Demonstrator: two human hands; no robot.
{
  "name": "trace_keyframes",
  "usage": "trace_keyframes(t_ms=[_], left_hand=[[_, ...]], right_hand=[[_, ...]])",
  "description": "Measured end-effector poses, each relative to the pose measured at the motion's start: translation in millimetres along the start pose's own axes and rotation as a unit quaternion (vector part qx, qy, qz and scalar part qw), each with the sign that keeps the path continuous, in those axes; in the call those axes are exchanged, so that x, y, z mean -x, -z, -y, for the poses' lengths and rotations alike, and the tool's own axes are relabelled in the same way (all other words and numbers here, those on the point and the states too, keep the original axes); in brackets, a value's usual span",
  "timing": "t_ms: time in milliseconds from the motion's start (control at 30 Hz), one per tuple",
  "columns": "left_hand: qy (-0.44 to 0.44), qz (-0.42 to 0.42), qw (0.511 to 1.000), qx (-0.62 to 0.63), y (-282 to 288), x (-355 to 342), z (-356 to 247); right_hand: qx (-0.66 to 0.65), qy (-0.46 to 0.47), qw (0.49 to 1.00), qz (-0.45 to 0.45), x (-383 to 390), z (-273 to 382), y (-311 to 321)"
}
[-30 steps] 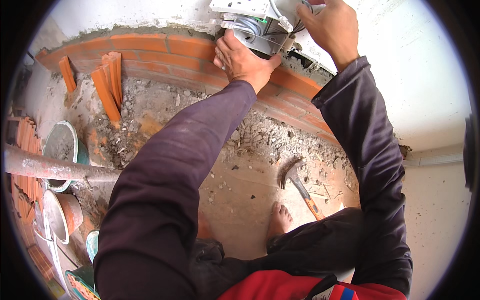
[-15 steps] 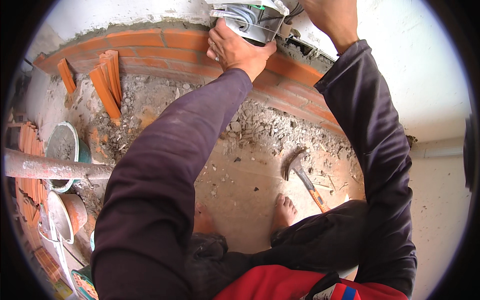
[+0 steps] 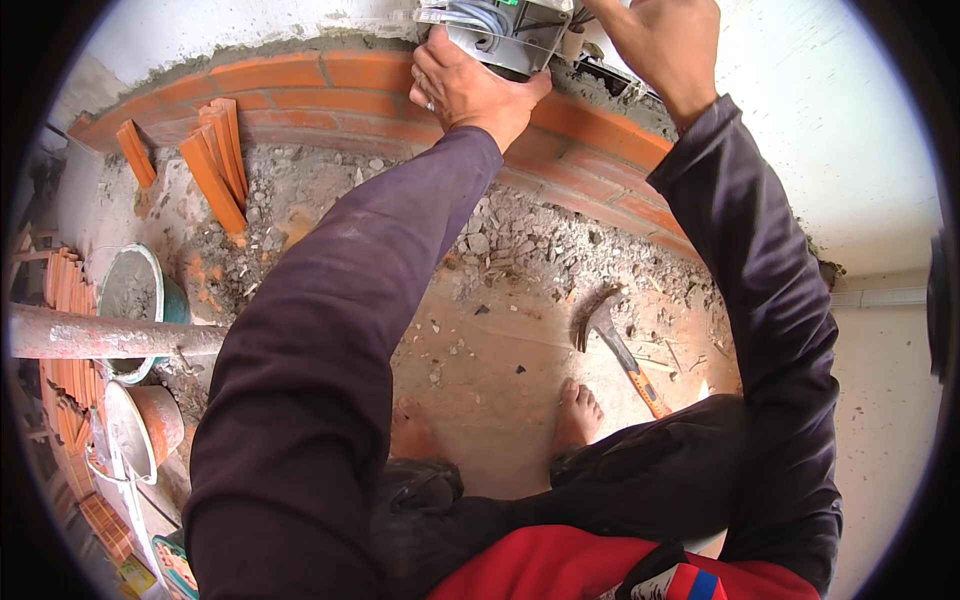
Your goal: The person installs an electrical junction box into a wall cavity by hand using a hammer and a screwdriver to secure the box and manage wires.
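At the top of the view, a white plastic box point(image 3: 515, 38) with coiled pale cables point(image 3: 470, 25) and a green part inside sits against the wall, just above a brick course. My left hand point(image 3: 470, 90) grips its lower edge, fingers at the left corner and thumb at the right. My right hand point(image 3: 665, 50) is raised right of the box by dark wires, its fingers curled and partly cut off by the frame's top; what they pinch is hidden. A short beige conduit stub point(image 3: 572, 42) shows between that hand and the box.
Low curved brick wall point(image 3: 300, 98), rubble below it, upright orange bricks point(image 3: 210, 170). A hammer point(image 3: 630, 360) lies by my bare right foot point(image 3: 578, 415). At left: a horizontal pipe point(image 3: 100, 333), mortar bucket point(image 3: 130, 280), second bucket point(image 3: 140, 430), stacked bricks point(image 3: 70, 300).
The box and my left hand sit slightly higher and further left in the view than a second ago. My right hand rose partly out of frame, then came slightly lower again. The view shifted a little.
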State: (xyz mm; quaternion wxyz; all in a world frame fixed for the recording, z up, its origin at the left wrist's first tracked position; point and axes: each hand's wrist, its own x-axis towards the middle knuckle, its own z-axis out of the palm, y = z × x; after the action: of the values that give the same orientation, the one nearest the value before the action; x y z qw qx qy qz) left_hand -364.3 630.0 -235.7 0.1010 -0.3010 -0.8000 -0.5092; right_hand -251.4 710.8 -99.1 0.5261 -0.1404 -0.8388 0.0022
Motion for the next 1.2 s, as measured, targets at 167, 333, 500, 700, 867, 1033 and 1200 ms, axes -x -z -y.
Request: trace_keyframes(t_ms=[167, 333, 500, 700, 867, 1033, 1200], left_hand=[[-0.001, 0.023, 1.0, 0.002, 2.6, 0.1, 0.2], [0.007, 0.038, 0.999, 0.007, 4.6, -0.7, 2.8], [-0.003, 0.024, 1.0, -0.006, 1.6, -0.4, 6.0], [-0.026, -0.004, 1.0, 0.006, -8.4, -0.5, 17.8], [-0.041, -0.004, 0.999, 0.008, -1.1, -1.9, 15.5], [-0.025, -0.004, 0.999, 0.027, 3.5, -1.5, 9.5], [-0.033, -0.011, 0.999, 0.015, 2.4, -4.4, 18.1]], right_hand=[[-0.064, -0.054, 0.995, 0.054, 26.0, 13.9, 6.3], [-0.094, -0.026, 0.993, 0.068, 42.9, 12.9, 1.2], [0.01, 0.043, 0.996, 0.076, 41.6, 7.4, -3.2], [-0.022, 0.054, 0.995, 0.076, 33.6, 10.3, -8.0], [-0.005, 0.035, 0.993, 0.112, 31.9, 4.2, -11.2], [-0.058, 0.02, 0.991, 0.121, 33.8, 3.8, -12.4], [-0.064, 0.031, 0.989, 0.133, 33.7, 8.1, -17.3]])
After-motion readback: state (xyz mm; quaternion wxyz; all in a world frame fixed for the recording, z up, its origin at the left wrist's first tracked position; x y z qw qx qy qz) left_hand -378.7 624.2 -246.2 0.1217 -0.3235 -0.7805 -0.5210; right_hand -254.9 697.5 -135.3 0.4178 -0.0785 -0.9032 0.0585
